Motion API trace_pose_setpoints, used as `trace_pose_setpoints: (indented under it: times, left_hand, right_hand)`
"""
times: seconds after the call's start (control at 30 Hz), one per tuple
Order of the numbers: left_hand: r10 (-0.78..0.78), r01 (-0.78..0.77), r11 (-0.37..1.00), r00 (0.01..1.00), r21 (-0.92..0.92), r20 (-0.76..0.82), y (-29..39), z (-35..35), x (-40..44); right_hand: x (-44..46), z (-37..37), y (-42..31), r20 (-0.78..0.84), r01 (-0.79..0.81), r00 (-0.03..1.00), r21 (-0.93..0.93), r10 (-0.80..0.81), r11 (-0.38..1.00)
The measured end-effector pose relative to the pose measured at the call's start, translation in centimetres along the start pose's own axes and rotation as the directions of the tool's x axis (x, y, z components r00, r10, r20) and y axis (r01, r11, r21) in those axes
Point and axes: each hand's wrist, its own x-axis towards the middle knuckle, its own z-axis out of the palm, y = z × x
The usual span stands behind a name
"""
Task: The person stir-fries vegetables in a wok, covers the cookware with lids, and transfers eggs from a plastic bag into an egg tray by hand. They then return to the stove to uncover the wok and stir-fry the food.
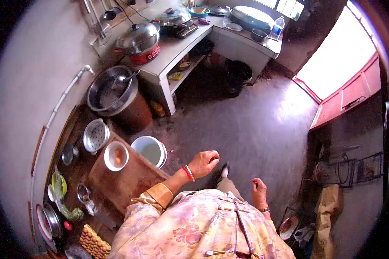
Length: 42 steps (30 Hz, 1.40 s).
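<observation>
My left hand, with a red band at the wrist, hangs in front of me with its fingers curled loosely inward and nothing visible in them. It is nearest to a white bucket of cloudy liquid on the floor, but apart from it. Lower on the other side is my right hand, its fingers also curled in, with no object showing. A white bowl with eggs sits on the brown wooden table to my left.
A wide metal basin rests on a brown vat beside the tiled counter. Steaming pots stand on cookers there. An egg tray and a colander lie at left. The red door stands open at right.
</observation>
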Motion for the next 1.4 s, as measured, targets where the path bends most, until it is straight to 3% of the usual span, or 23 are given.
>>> trace_pose_setpoints:
  times: [0.1,0.3,0.37,0.43,0.53,0.6,0.7,0.77,0.8,0.9,0.97,1.03,1.1,1.17,1.23,1.3,1.4]
  left_hand:
    - [0.072,-0.066,0.995,0.994,0.069,-0.088,-2.4,-1.3,8.2]
    - [-0.120,0.136,0.988,0.973,0.068,-0.198,-4.6,-6.4,22.3]
    - [-0.156,0.174,0.984,0.951,0.046,-0.266,-5.3,-9.5,26.5]
    - [-0.094,0.154,0.979,0.923,0.133,-0.374,-6.5,-13.2,29.9]
    - [-0.177,0.242,0.966,0.871,0.086,-0.458,-7.3,-19.6,34.0]
    - [-0.199,0.292,0.950,0.842,0.113,-0.501,-7.5,-24.7,36.7]
    - [-0.132,0.277,0.947,0.798,0.163,-0.588,-9.8,-32.6,41.0]
    - [-0.004,0.176,0.960,0.786,0.218,-0.618,-13.2,-38.0,44.3]
    - [0.019,0.227,0.922,0.782,0.313,-0.623,-13.5,-40.9,46.3]
    - [-0.101,0.339,0.897,0.783,0.285,-0.613,-15.5,-48.7,52.8]
    - [0.112,0.226,0.884,0.748,0.409,-0.654,-18.7,-52.9,57.9]
    - [0.164,0.244,0.848,0.723,0.471,-0.671,-21.9,-56.6,62.9]
    - [0.103,0.296,0.852,0.714,0.432,-0.692,-26.0,-59.6,67.9]
    - [0.320,0.370,0.678,0.629,0.635,-0.709,-31.2,-61.9,72.7]
    - [-0.114,0.564,0.681,0.713,0.468,-0.692,-28.9,-63.5,75.5]
    - [-0.140,0.637,0.682,0.596,0.360,-0.791,-33.4,-64.3,79.3]
    - [-0.249,0.731,0.585,0.575,0.352,-0.779,-35.0,-65.2,82.1]
  right_hand:
    - [9.0,-0.2,1.5,0.013,0.058,0.998,-0.021,-0.058,0.998]
    - [31.8,1.1,1.5,0.115,0.154,0.981,0.005,-0.153,0.988]
    - [39.9,2.3,-0.6,0.182,0.109,0.975,0.113,-0.128,0.988]
    - [47.3,3.4,-2.7,0.206,0.369,0.905,0.056,-0.373,0.928]
    - [57.2,6.4,-7.9,0.228,0.528,0.796,0.191,-0.560,0.828]
    - [62.6,8.8,-12.9,0.255,0.543,0.761,0.252,-0.596,0.801]
    - [69.6,11.8,-20.2,0.291,0.548,0.723,0.312,-0.627,0.776]
    - [73.6,14.1,-24.5,0.322,0.542,0.713,0.311,-0.623,0.781]
    - [75.3,15.1,-26.4,0.337,0.523,0.714,0.327,-0.614,0.787]
    - [80.3,17.5,-29.3,0.310,0.569,0.692,0.322,-0.653,0.756]
    - [83.6,18.3,-31.6,0.273,0.622,0.676,0.288,-0.685,0.728]
    - [86.6,18.8,-33.6,0.297,0.593,0.703,0.258,-0.646,0.763]
    - [90.0,19.4,-35.1,0.301,0.591,0.711,0.235,-0.636,0.772]
    - [93.6,20.4,-36.1,0.301,0.578,0.706,0.280,-0.641,0.767]
    - [97.3,21.7,-36.6,0.311,0.587,0.688,0.291,-0.655,0.755]
    - [101.1,23.1,-37.0,0.320,0.639,0.617,0.330,-0.719,0.695]
    - [105.7,24.4,-37.3,0.347,0.670,0.565,0.337,-0.749,0.661]
